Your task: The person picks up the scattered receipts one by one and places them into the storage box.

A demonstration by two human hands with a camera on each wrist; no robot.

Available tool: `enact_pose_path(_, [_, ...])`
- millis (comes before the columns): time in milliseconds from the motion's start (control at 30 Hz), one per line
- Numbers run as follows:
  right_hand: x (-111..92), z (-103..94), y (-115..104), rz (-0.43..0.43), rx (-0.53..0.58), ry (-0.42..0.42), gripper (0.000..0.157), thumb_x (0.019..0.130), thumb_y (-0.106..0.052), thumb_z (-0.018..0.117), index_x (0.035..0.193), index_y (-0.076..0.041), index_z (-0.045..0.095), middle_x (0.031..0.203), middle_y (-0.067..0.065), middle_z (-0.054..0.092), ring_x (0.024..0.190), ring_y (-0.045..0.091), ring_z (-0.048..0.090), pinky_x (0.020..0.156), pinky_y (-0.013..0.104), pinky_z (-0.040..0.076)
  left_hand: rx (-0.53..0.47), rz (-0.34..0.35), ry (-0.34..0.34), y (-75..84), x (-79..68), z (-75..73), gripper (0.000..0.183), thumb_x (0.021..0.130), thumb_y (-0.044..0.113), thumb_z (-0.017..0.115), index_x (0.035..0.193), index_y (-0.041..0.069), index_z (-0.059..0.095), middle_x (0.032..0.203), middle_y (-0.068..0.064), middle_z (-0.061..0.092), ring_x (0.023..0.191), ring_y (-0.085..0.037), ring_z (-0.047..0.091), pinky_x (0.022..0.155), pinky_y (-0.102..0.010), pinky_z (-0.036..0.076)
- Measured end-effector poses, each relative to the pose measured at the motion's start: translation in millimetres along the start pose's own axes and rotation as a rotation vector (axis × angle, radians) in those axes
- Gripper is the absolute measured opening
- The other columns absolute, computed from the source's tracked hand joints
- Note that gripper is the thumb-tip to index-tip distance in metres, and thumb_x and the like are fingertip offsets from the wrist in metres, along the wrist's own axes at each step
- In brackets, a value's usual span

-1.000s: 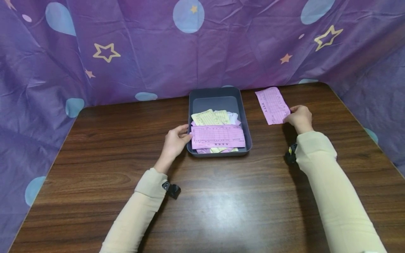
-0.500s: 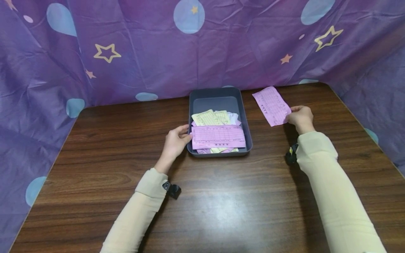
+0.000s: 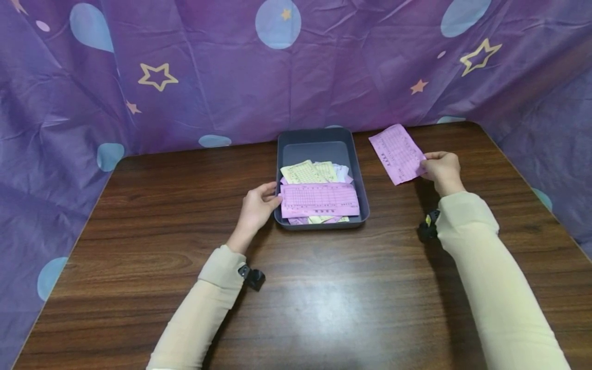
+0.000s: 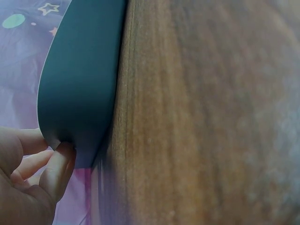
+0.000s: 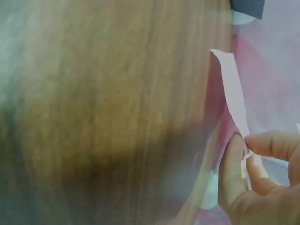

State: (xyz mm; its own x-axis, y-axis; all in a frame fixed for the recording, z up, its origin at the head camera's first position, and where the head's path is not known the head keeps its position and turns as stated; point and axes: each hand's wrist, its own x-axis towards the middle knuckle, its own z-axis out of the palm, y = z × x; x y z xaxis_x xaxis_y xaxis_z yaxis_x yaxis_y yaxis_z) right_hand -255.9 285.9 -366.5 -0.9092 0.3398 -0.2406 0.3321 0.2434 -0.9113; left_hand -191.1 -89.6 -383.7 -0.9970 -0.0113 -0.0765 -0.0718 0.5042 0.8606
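Observation:
In the head view a dark grey tray [image 3: 319, 151] stands at the middle back of the table. A pink printed slip [image 3: 319, 199] lies uppermost in it, over yellow slips [image 3: 300, 172] and other papers. My left hand [image 3: 255, 208] pinches the tray's left wall; in the left wrist view its fingers and thumb [image 4: 60, 166] meet at that wall's rim. To the right of the tray, my right hand [image 3: 442, 169] pinches the near right corner of another pink slip [image 3: 396, 154]. This slip appears nearly edge-on in the right wrist view [image 5: 232, 86], raised off the table.
The brown wooden table [image 3: 194, 216] runs back to a purple curtain [image 3: 208, 92] with stars and spots. Black wrist cameras [image 3: 253, 278] sit below both cuffs. Light glares off the table's front middle.
The pink slip in my right hand has turned a little, its far end swinging left, and the hand has edged right. My left hand and the tray stay in place.

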Motion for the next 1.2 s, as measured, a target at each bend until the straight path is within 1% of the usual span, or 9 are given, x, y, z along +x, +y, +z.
enact_pose_path(167, [-3.9,-1.1,-4.8,-0.016,0.098,-0.036,0.013,0.085,0.007,0.045,0.092,-0.002,0.050,0.060,-0.013,0.048,0.052,-0.005,0.051,0.055,0.009,0.053,-0.005,0.002,0.002,0.2,0.7,0.1,0.042,0.090,0.008,0.063,0.131,0.000,0.055,0.128,-0.022,0.061,0.111,-0.032,0.065,0.095,-0.038,0.054])
enact_pose_path(267, [-7.5,-2.9,-7.6,-0.021,0.198,-0.064,0.015,0.083,0.009,0.045,0.089,-0.003,0.051,0.059,-0.011,0.050,0.053,-0.002,0.052,0.054,0.010,0.053,-0.008,0.002,0.001,0.2,0.7,0.1,0.042,0.090,0.008,0.063,0.131,0.000,0.056,0.128,-0.022,0.061,0.112,-0.032,0.065,0.095,-0.038,0.054])
enact_pose_path(400, [-12.9,-6.6,-11.0,-0.025,0.332,-0.102,0.022,0.082,0.011,0.046,0.080,-0.008,0.055,0.060,-0.009,0.053,0.055,0.001,0.052,0.054,0.012,0.054,-0.004,0.009,0.002,-0.1,0.6,0.0,0.042,0.091,0.008,0.063,0.131,0.000,0.055,0.128,-0.023,0.061,0.112,-0.033,0.064,0.095,-0.038,0.054])
enact_pose_path(500, [-16.7,-9.1,-13.1,-0.016,0.395,-0.123,0.027,0.083,0.012,0.047,0.076,-0.012,0.058,0.061,-0.008,0.055,0.056,0.002,0.054,0.055,0.012,0.055,0.000,0.012,0.002,-0.2,0.5,-0.3,0.042,0.091,0.008,0.063,0.131,0.000,0.055,0.128,-0.023,0.061,0.112,-0.033,0.065,0.095,-0.038,0.054])
enact_pose_path(633, [-20.2,-11.5,-15.0,0.019,0.480,-0.150,0.027,0.085,0.012,0.050,0.076,-0.011,0.060,0.065,-0.006,0.057,0.057,0.002,0.056,0.057,0.013,0.056,0.003,0.008,0.000,-0.7,0.7,0.0,0.042,0.090,0.009,0.063,0.131,0.000,0.055,0.128,-0.022,0.061,0.112,-0.032,0.065,0.095,-0.038,0.054])
enact_pose_path(800, [-24.2,-13.2,-17.1,0.037,0.545,-0.178,0.030,0.087,0.011,0.053,0.072,-0.013,0.065,0.067,-0.005,0.060,0.057,0.003,0.060,0.060,0.014,0.058,-0.001,0.010,0.000,-1.1,1.0,0.5,0.042,0.090,0.009,0.063,0.131,0.000,0.056,0.127,-0.022,0.061,0.111,-0.032,0.065,0.095,-0.038,0.054])
enact_pose_path(933, [-28.4,-13.4,-20.1,0.061,0.620,-0.226,0.031,0.086,0.012,0.055,0.072,-0.012,0.067,0.068,-0.003,0.062,0.058,0.006,0.063,0.060,0.016,0.058,-0.003,0.015,0.005,-1.1,1.2,0.6,0.042,0.090,0.008,0.063,0.131,-0.001,0.056,0.127,-0.023,0.061,0.111,-0.033,0.065,0.095,-0.038,0.055])
enact_pose_path(1033, [-33.5,-12.7,-22.3,0.068,0.663,-0.272,0.030,0.085,0.014,0.055,0.074,-0.010,0.068,0.070,-0.001,0.063,0.060,0.008,0.064,0.061,0.018,0.059,-0.002,0.019,0.007,-1.2,1.1,0.8,0.042,0.090,0.008,0.063,0.130,-0.001,0.056,0.126,-0.023,0.061,0.110,-0.033,0.065,0.095,-0.038,0.055])
enact_pose_path(1200, [-43.3,-7.8,-26.6,0.041,0.650,-0.329,0.026,0.085,0.013,0.057,0.080,-0.011,0.067,0.074,-0.002,0.063,0.064,0.007,0.064,0.063,0.016,0.059,-0.009,0.015,0.004,-1.4,1.3,0.7,0.042,0.090,0.008,0.063,0.131,-0.001,0.055,0.127,-0.023,0.061,0.111,-0.033,0.065,0.095,-0.038,0.054])
